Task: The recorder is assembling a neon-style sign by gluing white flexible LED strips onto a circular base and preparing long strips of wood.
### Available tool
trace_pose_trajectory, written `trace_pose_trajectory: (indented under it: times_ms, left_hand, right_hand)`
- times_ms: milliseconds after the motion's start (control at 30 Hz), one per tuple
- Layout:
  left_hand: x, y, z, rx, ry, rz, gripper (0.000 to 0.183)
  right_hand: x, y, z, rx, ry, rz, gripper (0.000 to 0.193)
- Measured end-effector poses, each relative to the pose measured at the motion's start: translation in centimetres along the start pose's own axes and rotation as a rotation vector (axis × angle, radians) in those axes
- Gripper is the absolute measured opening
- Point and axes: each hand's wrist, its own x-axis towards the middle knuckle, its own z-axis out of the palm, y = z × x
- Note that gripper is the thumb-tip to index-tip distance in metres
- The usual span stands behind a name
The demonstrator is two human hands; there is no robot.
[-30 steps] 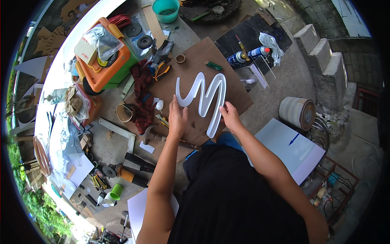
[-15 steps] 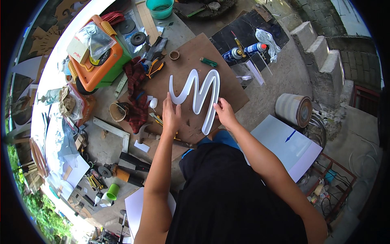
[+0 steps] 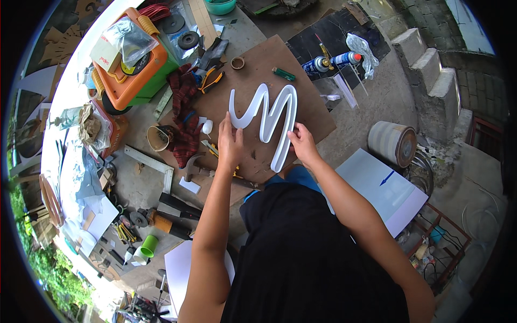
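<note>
The white, plastic-looking zigzag channel, over the flat brown board, is best kept level with light, even pressure, since its thin walls would likely flex under a squeeze. The left hand holds its left curve, fingers stretched forward; the right hand pinches the long right leg between thumb and bent fingers, both forearms angled inward.
</note>
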Motion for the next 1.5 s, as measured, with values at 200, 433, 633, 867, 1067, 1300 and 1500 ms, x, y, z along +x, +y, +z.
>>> trace_pose_trajectory:
  times_ms: [200, 433, 633, 867, 1067, 1300, 1500]
  left_hand:
    - [0.7, -0.1, 0.1, -0.074, 0.014, 0.001, 0.063]
    - [1.1, -1.2, 0.4, -0.091, 0.003, 0.012, 0.064]
    - [1.5, -2.3, 0.2, -0.069, -0.006, 0.048, 0.061]
    - [1.4, -1.0, -0.1, -0.124, -0.058, -0.063, 0.061]
    - [-0.6, 0.4, 0.0, 0.296, 0.137, 0.242, 0.049]
    - [-0.5, 1.6, 2.1, 0.227, 0.024, 0.121, 0.041]
    - [0.1, 0.8, 3.2, 0.209, -0.082, 0.008, 0.03]
  right_hand:
    - [-0.3, -0.1, 0.5, 0.148, 0.005, 0.063, 0.044]
    - [-0.2, 0.7, 0.8, 0.2, -0.003, 0.054, 0.045]
    - [-0.7, -0.2, 1.4, 0.259, -0.002, 0.097, 0.044]
    - [-0.4, 0.8, 1.7, 0.247, 0.032, 0.038, 0.044]
    - [0.2, 1.2, 0.5, -0.065, 0.128, -0.022, 0.049]
    - [1.7, 1.4, -0.2, -0.163, 0.185, -0.141, 0.05]
    - [0.2, 1.4, -1.1, -0.27, 0.182, -0.18, 0.046]
